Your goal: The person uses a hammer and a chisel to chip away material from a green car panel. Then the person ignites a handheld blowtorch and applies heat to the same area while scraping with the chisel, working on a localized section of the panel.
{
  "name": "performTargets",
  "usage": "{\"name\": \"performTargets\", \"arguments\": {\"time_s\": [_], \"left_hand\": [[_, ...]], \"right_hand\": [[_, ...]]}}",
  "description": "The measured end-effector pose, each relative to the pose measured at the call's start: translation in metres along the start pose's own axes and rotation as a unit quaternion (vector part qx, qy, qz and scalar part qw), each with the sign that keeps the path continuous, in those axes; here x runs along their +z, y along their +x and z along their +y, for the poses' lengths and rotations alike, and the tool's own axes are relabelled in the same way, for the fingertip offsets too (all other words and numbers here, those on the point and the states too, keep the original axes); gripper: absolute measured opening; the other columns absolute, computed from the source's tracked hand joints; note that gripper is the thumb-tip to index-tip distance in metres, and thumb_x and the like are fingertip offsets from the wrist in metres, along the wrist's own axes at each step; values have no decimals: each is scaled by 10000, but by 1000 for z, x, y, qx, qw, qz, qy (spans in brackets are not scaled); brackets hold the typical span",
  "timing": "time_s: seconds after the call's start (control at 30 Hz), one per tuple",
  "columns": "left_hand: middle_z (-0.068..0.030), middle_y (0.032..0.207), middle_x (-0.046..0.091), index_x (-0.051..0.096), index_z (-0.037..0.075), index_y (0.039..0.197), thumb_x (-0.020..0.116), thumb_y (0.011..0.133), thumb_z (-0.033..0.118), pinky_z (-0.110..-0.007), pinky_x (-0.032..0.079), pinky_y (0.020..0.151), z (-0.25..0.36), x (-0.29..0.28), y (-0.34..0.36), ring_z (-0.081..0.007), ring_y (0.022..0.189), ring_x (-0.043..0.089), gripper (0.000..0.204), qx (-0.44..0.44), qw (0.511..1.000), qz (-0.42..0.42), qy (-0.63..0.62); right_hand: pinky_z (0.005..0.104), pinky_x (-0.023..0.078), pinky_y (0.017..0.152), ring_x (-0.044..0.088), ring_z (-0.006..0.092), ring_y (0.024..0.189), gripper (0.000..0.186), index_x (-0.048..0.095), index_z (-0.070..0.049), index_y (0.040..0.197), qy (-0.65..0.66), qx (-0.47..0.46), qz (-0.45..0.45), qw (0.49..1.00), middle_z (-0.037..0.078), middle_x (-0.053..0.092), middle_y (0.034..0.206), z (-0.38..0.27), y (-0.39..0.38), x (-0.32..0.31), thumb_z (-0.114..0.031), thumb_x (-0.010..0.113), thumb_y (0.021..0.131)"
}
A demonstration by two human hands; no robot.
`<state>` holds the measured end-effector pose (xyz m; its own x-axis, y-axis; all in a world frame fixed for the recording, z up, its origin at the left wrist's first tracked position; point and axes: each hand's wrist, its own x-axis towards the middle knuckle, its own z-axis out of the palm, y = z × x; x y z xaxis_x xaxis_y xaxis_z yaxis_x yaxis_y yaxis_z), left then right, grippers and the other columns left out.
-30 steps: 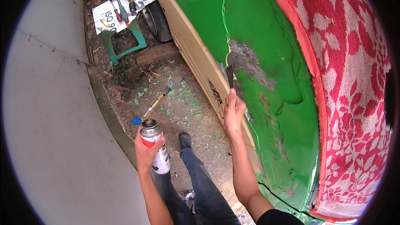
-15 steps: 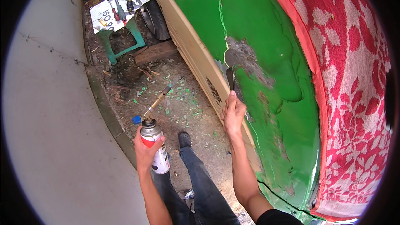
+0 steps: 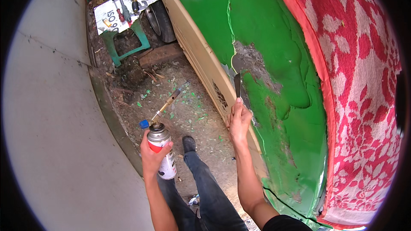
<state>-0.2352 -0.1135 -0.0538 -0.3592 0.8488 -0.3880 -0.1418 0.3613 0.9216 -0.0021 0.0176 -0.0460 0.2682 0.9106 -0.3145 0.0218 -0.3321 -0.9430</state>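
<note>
My left hand is wrapped round the gas canister of a blowtorch, which has a blue knob and a brass tube slanting up to the right. Over the edge of a green painted panel, my right hand grips a scraper, its dark, narrow part pointing away from me. The scraper's tip is close to a bare grey patch in the paint; whether it touches cannot be made out. Cracked and lifted paint runs along the panel beside that hand.
A beige side panel borders the green one. Beyond lie a wheel, a green stool and a white plate bearing several hand tools. Paint chips litter the ground. A red patterned cloth is at right, a pale curved surface at left.
My left hand has shifted slightly right with the blowtorch. The scraper in my right hand has drawn back a little toward me.
</note>
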Motion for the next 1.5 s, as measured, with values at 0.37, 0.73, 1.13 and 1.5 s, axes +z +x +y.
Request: {"name": "performTargets", "arguments": {"time_s": [0.37, 0.73, 1.13, 1.5], "left_hand": [[-57, 960, 692, 551, 32, 1157, 882, 729, 141, -296, 523, 788, 10, 31, 8, -132, 842, 649, 553, 13, 995, -90, 29], [-85, 1015, 679, 540, 11, 1190, 878, 725, 130, -306, 527, 805, 9, 20, -2, -149, 881, 646, 587, -15, 1000, -6, -9], [-68, 1010, 680, 526, 0, 1245, 874, 724, 103, -308, 526, 831, 0, 13, -1, -141, 898, 649, 635, -26, 998, -46, -43], [-63, 972, 692, 554, 26, 1148, 878, 730, 165, -310, 535, 800, 25, 66, 6, -135, 861, 654, 547, 7, 991, -128, -48]], "right_hand": [[268, 244, 359, 298, 58, 385, 494, 426, -114, 665, -94, 12, -12, 995, -62, 337, 516, 19, -7, -35, -407, 507, 1054], [259, 193, 349, 232, 46, 381, 466, 409, -142, 697, -53, 50, -65, 995, -80, 299, 520, -2, 51, 20, -432, 501, 1050], [254, 194, 364, 228, 57, 365, 479, 428, -133, 721, 40, 128, -22, 991, -65, 285, 476, 10, -27, -49, -484, 498, 1039], [247, 215, 363, 267, 40, 394, 488, 409, -111, 678, 18, 78, -31, 996, -65, 321, 541, -8, -30, -57, -405, 503, 1057]]}}
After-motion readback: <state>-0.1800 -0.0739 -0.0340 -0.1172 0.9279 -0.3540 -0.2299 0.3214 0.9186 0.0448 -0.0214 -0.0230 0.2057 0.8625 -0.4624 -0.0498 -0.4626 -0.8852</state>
